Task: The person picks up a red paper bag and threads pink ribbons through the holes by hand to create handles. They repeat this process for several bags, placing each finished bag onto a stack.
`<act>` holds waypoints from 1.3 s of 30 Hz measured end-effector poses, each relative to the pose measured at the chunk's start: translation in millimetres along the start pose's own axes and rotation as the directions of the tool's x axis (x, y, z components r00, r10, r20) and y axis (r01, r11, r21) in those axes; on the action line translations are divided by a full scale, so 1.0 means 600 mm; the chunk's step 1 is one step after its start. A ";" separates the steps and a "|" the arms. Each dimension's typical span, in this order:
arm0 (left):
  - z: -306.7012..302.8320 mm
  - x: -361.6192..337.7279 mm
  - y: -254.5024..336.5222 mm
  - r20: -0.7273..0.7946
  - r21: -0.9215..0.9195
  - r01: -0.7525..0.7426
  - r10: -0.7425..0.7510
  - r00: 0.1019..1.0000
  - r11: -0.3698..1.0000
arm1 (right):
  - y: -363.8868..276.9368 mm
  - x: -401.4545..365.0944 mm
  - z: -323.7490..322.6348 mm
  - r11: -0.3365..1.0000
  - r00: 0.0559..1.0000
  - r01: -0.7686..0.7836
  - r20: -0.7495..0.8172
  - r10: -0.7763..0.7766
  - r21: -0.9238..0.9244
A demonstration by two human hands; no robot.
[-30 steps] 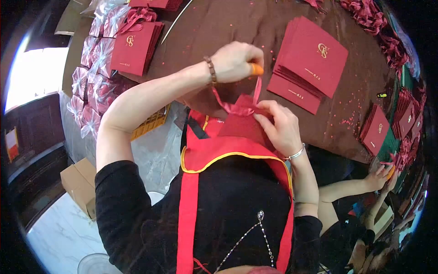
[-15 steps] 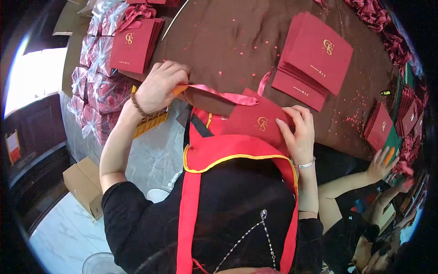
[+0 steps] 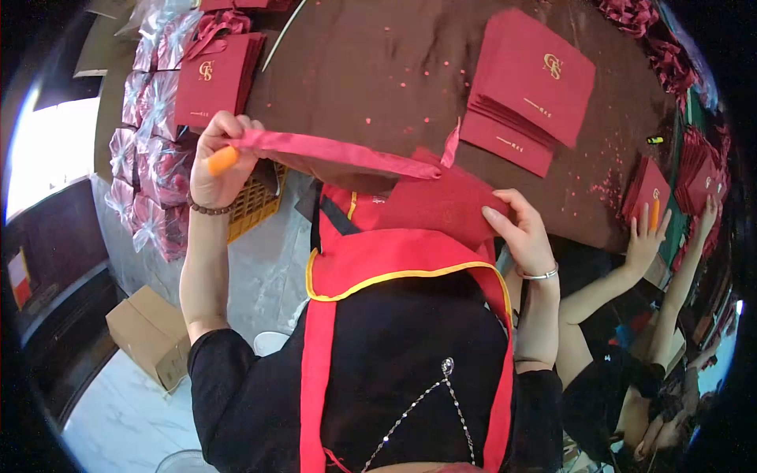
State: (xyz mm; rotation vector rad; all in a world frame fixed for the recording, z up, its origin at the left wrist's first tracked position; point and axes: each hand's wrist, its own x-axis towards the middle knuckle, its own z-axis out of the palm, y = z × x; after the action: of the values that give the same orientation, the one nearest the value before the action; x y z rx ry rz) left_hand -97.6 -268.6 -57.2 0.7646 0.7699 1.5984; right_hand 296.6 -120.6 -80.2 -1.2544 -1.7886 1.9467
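Observation:
A dark red card or envelope (image 3: 441, 201) lies at the table's near edge, slightly blurred. My right hand (image 3: 524, 232) pinches its right side between thumb and fingers. From the card's upper part a pink ribbon (image 3: 339, 150) runs left, stretched almost straight, to my left hand (image 3: 219, 162). The fingers of that hand are closed on the ribbon's end, and one finger wears an orange cover. A short ribbon tail stands up beside the knot on the card.
A stack of red envelopes (image 3: 532, 75) lies on the brown tablecloth (image 3: 347, 71). Ribboned envelopes (image 3: 213, 83) and plastic-wrapped bundles (image 3: 158, 150) are at left, above a yellow crate (image 3: 256, 206). A cardboard box (image 3: 150, 335) stands on the floor. Co-workers' hands (image 3: 645, 244) are at right.
My left hand has moved left and slightly down, drawing the ribbon out longer and straighter. My right hand still holds the card. A co-worker's hand at right has shifted toward the envelopes.

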 end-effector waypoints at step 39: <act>0.268 0.062 -0.205 0.388 0.876 -0.376 -0.022 0.921 -0.301 | -0.039 0.017 0.041 0.976 0.996 0.086 -0.019 -0.092 -0.202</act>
State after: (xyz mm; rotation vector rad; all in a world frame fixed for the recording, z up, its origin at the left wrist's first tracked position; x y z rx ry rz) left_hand 97.0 -202.5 -62.9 2.4211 1.8973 0.5619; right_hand 264.6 -125.8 -66.0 -1.2298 -2.0318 1.7274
